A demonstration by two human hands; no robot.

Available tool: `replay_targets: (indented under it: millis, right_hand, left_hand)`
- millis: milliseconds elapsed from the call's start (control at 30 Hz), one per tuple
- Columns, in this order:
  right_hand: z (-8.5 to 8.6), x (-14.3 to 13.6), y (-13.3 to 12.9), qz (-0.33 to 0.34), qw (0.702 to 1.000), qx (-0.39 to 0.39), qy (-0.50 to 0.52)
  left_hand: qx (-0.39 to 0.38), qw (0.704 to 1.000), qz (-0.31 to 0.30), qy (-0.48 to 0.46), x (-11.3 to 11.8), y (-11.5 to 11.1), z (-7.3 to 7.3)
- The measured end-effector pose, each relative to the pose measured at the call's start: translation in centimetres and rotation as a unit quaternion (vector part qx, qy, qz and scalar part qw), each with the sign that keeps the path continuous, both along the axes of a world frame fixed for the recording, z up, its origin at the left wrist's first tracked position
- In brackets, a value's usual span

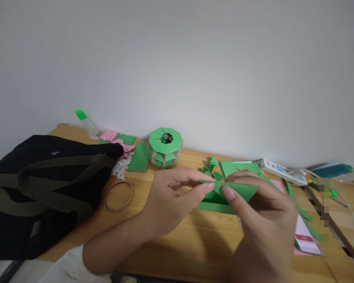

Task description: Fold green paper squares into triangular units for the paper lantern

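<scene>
Green paper [243,191] is between the two hands, and it is folded. It is held above the front part of the wooden table [177,255], right of the middle of the view. The left hand [171,198] pinches the left end of its upper edge, with the thumb on the near side and fingers behind. The right hand [264,206] grips the same paper, its thumb pressing on the near face close to the left thumb; its other fingers are partly hidden behind the sheet. Both hands are therefore narrow, closed on this paper.

Behind the left hand stands a round paper ornament [164,148], green on top with a hole in the centre, and pink shows in its sides. Just beyond the paper lie small green folded pieces [208,169], and next to them a flat green sheet [246,168]. Farther right is a white power strip [283,171]. At the left of the ornament there is a green rectangle of paper [138,157], then white scraps [122,167]. One thin ring [105,199] lies on the table between the left hand and a black bag [47,157].
</scene>
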State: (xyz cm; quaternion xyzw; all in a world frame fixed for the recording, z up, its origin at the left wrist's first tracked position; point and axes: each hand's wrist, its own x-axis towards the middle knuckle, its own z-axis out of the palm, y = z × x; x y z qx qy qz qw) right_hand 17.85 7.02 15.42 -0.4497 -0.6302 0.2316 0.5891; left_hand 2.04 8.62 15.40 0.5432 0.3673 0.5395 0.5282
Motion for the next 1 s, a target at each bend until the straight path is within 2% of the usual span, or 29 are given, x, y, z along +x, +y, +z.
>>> replay_targets:
  millis: [267, 433, 667, 1000]
  right_hand:
    - [0.13, -0.20, -0.13, -0.011, 1.000, -0.005, 0.002]
    - [0.33, -0.33, -0.05, 0.009, 1.000, -0.017, 0.003]
    - [0.30, -0.07, 0.07, 0.022, 1.000, -0.019, 0.006]
    - [0.09, -0.29, 0.20, 0.005, 1.000, -0.025, 0.001]
  left_hand:
    - [0.002, 1.000, 0.001, -0.015, 0.10, 0.19, -0.29]
    - [0.019, 1.000, 0.017, 0.000, 0.04, 0.14, -0.07]
    - [-0.010, 1.000, -0.019, -0.003, -0.47, 0.68, 0.19]
    - [0.034, 0.999, -0.010, 0.024, -0.60, 0.82, 0.02]
